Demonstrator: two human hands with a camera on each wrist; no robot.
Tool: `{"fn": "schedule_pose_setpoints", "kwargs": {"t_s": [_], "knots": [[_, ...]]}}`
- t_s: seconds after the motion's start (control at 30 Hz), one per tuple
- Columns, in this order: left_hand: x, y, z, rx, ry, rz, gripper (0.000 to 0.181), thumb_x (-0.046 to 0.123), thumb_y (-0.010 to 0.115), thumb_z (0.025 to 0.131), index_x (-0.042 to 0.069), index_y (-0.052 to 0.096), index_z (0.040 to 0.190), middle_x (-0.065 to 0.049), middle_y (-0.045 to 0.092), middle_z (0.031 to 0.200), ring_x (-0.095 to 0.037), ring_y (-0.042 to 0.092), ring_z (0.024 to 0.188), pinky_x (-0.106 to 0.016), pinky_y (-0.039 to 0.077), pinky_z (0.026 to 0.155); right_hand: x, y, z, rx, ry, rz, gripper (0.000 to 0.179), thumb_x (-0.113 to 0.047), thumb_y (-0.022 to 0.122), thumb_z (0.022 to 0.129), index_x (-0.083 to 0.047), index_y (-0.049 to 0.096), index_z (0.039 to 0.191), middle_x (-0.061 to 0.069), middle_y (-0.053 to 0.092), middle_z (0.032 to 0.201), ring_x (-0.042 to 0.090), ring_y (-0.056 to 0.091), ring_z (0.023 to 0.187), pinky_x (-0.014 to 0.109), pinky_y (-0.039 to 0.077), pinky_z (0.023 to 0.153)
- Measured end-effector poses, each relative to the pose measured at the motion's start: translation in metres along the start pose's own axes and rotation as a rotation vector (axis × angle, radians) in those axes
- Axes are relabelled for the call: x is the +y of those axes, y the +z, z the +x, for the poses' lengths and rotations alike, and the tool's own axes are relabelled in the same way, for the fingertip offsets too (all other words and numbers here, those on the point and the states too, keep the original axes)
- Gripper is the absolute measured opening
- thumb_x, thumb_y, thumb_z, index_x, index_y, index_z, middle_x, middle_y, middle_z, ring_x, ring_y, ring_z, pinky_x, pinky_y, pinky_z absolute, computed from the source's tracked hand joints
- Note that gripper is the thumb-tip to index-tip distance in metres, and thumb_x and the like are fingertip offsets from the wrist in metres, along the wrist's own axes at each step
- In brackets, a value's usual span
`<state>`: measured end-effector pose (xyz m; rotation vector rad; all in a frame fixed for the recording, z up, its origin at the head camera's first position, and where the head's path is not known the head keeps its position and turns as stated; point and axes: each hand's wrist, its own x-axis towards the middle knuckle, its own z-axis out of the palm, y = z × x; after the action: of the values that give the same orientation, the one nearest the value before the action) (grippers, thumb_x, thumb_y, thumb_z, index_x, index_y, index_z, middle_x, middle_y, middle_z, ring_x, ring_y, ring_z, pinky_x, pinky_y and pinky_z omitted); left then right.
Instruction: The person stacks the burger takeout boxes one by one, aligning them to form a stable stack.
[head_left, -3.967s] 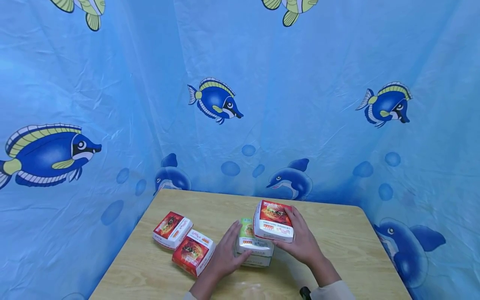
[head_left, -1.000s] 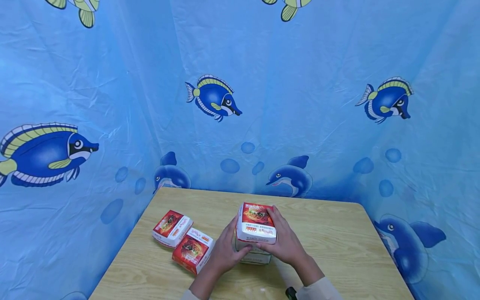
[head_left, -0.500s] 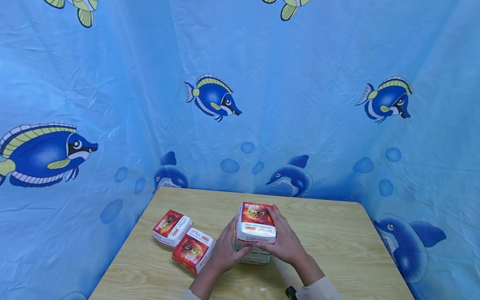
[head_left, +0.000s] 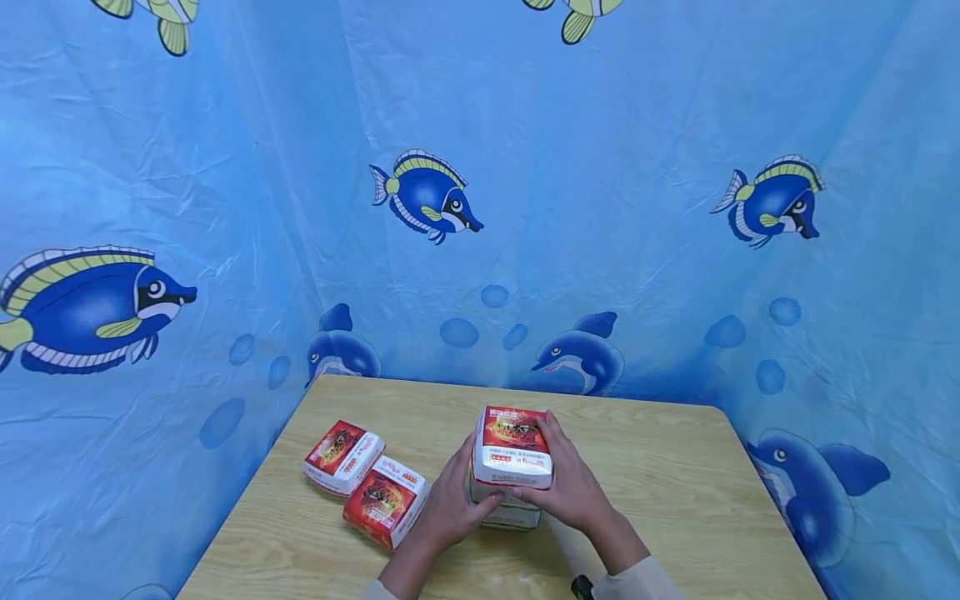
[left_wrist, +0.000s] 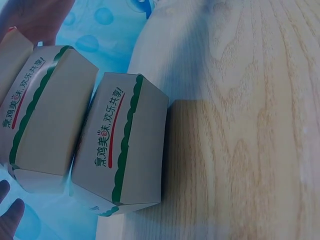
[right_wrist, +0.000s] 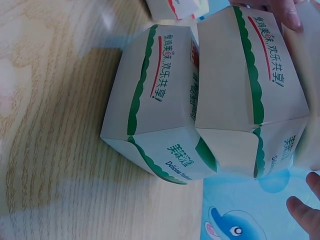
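Note:
In the head view a stack of burger boxes stands mid-table. Its top is a red-and-white burger box (head_left: 514, 446), above a green-and-white burger box (right_wrist: 252, 65) and a lowest burger box (head_left: 512, 517) on the table. My right hand (head_left: 573, 483) grips the red box at its right side, fingertips on the lid and thumb at the lower front. My left hand (head_left: 452, 500) wraps the stack's left side, with its thumb across the front of the middle green box. The middle box's lid is hidden. Green scalloped trim shows on the lower boxes in both wrist views.
Two more red burger boxes lie to the left on the wooden table (head_left: 660, 467), a farther one (head_left: 343, 454) and a nearer one (head_left: 386, 502), touching. A blue curtain (head_left: 600, 150) printed with fish and dolphins surrounds the table's back and sides.
Since the oldest frame, my right hand has moved left with the red box, which now sits over the green stack. My left hand has stayed at the stack. The last second shows hardly any motion.

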<state>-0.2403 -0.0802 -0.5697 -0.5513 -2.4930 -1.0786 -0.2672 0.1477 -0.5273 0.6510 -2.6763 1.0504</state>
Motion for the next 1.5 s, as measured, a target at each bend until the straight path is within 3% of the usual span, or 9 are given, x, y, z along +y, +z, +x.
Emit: {"fn": "schedule_pose_setpoints", "kwargs": {"t_s": [0.43, 0.63, 1.07, 1.5], "knots": [[-0.0011, -0.0007, -0.0014, -0.007, -0.061, -0.028, 0.100, 0.064, 0.063, 0.083, 0.029, 0.006, 0.157, -0.007, 0.031, 0.155, -0.030, 0.037, 0.136, -0.051, 0.040, 0.102, 0.0000, -0.0016, -0.0034, 0.004, 0.024, -0.004, 0.117, -0.077, 0.070, 0.065, -0.030, 0.014, 0.157, 0.001, 0.014, 0.162, 0.031, 0.024, 0.143, 0.063, 0.036, 0.100], [-0.0043, 0.0009, -0.0017, 0.006, -0.050, -0.018, 0.100, 0.064, 0.064, 0.083, 0.029, 0.007, 0.157, -0.006, 0.033, 0.155, -0.029, 0.038, 0.136, -0.050, 0.041, 0.102, 0.0026, -0.0027, -0.0056, -0.006, 0.023, -0.009, 0.117, -0.076, 0.070, 0.065, -0.031, 0.014, 0.157, 0.000, 0.012, 0.162, 0.031, 0.022, 0.144, 0.063, 0.035, 0.101], [-0.0069, -0.0016, 0.0015, -0.014, 0.019, 0.004, 0.101, 0.059, 0.066, 0.084, 0.018, 0.010, 0.157, -0.006, 0.031, 0.155, -0.030, 0.038, 0.136, -0.050, 0.043, 0.100, 0.0048, -0.0025, -0.0056, -0.005, -0.002, -0.032, 0.111, -0.074, 0.068, 0.070, -0.028, 0.018, 0.157, 0.001, 0.013, 0.162, 0.032, 0.023, 0.143, 0.064, 0.036, 0.100], [-0.0074, -0.0003, 0.0009, -0.017, 0.003, 0.001, 0.098, 0.062, 0.063, 0.086, 0.021, 0.010, 0.158, -0.005, 0.030, 0.156, -0.030, 0.038, 0.136, -0.050, 0.043, 0.100, 0.0066, -0.0001, -0.0046, -0.005, -0.022, -0.012, 0.107, -0.068, 0.071, 0.072, -0.031, 0.017, 0.156, -0.001, 0.012, 0.162, 0.031, 0.024, 0.143, 0.064, 0.036, 0.100]]}}
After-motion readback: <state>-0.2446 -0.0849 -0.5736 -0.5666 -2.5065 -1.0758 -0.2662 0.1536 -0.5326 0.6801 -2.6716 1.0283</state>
